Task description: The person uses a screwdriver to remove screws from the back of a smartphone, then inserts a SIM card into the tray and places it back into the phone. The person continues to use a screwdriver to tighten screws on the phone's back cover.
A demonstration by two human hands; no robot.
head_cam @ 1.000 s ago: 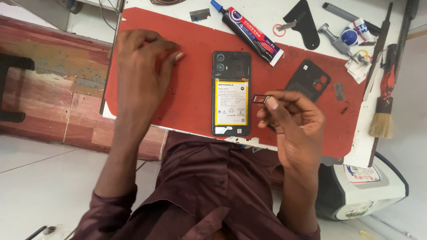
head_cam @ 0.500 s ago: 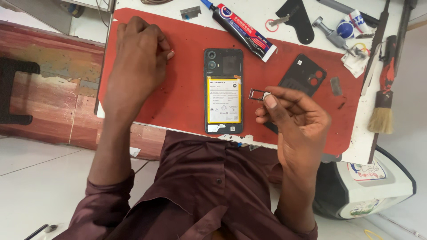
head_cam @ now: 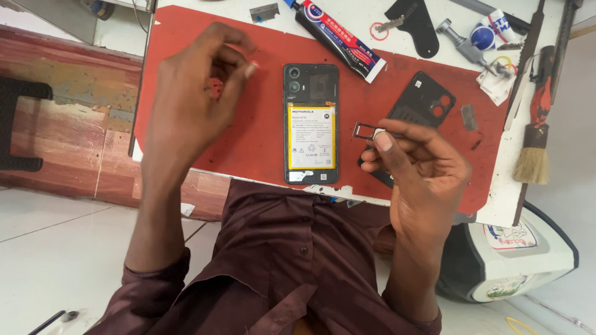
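So the opened smartphone [head_cam: 311, 124] lies flat in the middle of the red work mat [head_cam: 261, 142], back off, camera end pointing away from the person. Most of its inside is taken up by the battery, which carries a tall rectangular label: white with a yellow border and rows of small dark print and symbols. Just below that, at the phone's near end, there's a small white sticker.

Up and to the right of the phone sits a black adhesive tube [head_cam: 338, 37] lying diagonally, with a red and blue band along it and a white cap end resting on the mat's edge. Right of the phone, the black back cover [head_cam: 422, 102] lies inside-up, its camera holes showing. Further right, off the mat, there's a red-handled brush [head_cam: 535, 136] with pale bristles, and above it a small blue and white round container [head_cam: 487, 34].

Grips now. The right hand [head_cam: 416, 167] is just right of the phone, thumb and forefinger pinched shut on a small metal SIM tray [head_cam: 369, 131], holding it by one end so the open frame sticks out toward the phone, slightly above the mat. The left hand [head_cam: 198, 93] hovers left of the phone, fingers curled with thumb and fingertips pressed together. Whatever it pinches is too small to make out, so I can't tell if it holds anything.
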